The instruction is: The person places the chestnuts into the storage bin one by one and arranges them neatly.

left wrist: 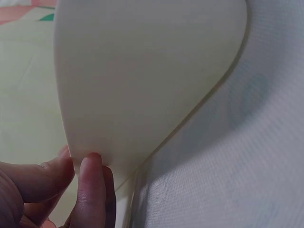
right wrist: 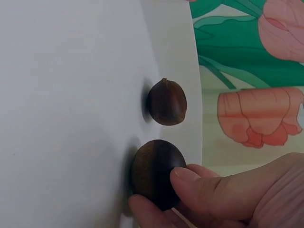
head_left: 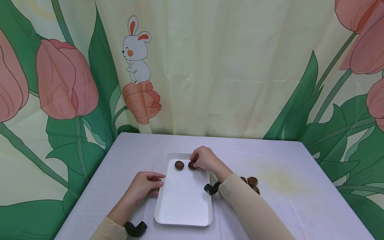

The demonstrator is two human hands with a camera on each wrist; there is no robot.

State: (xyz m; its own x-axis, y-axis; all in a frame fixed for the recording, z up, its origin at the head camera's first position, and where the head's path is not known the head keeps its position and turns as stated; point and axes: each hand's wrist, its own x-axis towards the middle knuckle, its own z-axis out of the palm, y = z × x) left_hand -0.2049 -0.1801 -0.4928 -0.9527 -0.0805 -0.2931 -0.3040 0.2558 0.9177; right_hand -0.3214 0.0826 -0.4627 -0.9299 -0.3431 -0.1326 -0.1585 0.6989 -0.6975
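A white rectangular tray [head_left: 185, 200] lies on the table. My left hand [head_left: 144, 184] holds its left rim; in the left wrist view the thumb and fingers [left wrist: 90, 190] pinch the tray's edge [left wrist: 142, 95]. At the tray's far right, my right hand [head_left: 207, 159] pinches a brown chestnut [head_left: 191, 165]. The right wrist view shows this chestnut [right wrist: 156, 173] at the tray's surface between the thumb and fingers of my right hand [right wrist: 213, 194]. Another chestnut [head_left: 179, 165] sits just left of it on the tray, not touched.
Several more chestnuts [head_left: 252, 181] lie on the white-clothed table [head_left: 288, 200] right of the tray, partly hidden by my right sleeve [head_left: 255, 210]. Black wrist pieces hang by both cuffs. A curtain [head_left: 210, 66] with tulips and a rabbit stands behind the table.
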